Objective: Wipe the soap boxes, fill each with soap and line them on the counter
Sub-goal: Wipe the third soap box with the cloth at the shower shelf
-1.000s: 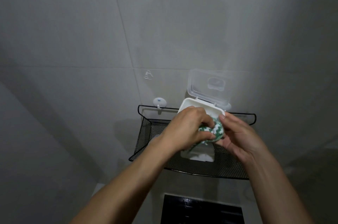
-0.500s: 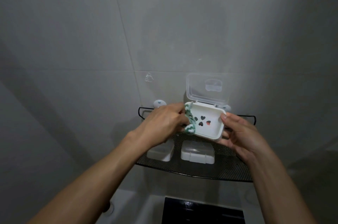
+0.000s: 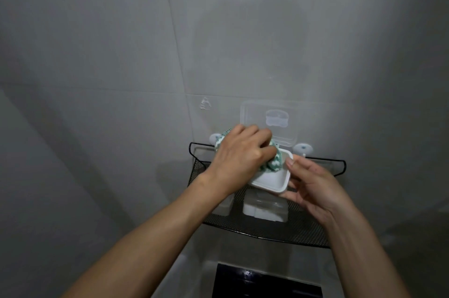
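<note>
Right now the left hand clenches a green-white cloth inside the open soap box, held mid-frame above the mesh shelf; the right hand grasps the box from below. Hard rubbing could likely twist it loose onto 2 closed boxes below, or strain the raised clear lid. No writing is readable; the lid's embossed mark is illegible.

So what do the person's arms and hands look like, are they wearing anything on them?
Both forearms are bare as far as the frame shows, with no sleeves in view. The left hand and the right hand wear no gloves, and no rings, watch or bracelet can be seen.
</note>
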Motion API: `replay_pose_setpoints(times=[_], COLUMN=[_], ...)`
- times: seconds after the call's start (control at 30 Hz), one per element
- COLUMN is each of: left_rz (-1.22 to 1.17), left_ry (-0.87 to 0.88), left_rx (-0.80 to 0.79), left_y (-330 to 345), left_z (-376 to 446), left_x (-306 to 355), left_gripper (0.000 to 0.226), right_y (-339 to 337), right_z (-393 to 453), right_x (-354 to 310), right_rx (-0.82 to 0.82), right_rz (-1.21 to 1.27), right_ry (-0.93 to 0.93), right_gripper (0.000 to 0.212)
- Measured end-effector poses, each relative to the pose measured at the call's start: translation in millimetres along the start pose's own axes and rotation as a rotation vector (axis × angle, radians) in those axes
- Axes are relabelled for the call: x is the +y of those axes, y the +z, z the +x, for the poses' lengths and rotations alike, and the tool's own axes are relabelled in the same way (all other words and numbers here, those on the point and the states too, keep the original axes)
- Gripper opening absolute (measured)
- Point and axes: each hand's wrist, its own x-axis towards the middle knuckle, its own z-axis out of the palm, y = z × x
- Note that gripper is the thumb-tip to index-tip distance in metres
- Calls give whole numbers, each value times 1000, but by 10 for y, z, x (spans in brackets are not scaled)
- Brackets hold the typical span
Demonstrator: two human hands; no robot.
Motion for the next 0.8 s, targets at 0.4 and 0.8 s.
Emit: replay_pose_setpoints(times=[0.4,0.8], left_rz=[-201,-487], left_ry=[-535,-675], left_rx=[-91,-240], left_y=[132,275], left_z=[26,-298], left_x=[-2,164], left_gripper=[10,34], right_y=[-38,-157], right_z=[-54,40], right_x=[-42,27], right_rx=[166,245], right_rz=[-37,-13], right_ry=[-108,-96], right_gripper=[15,9])
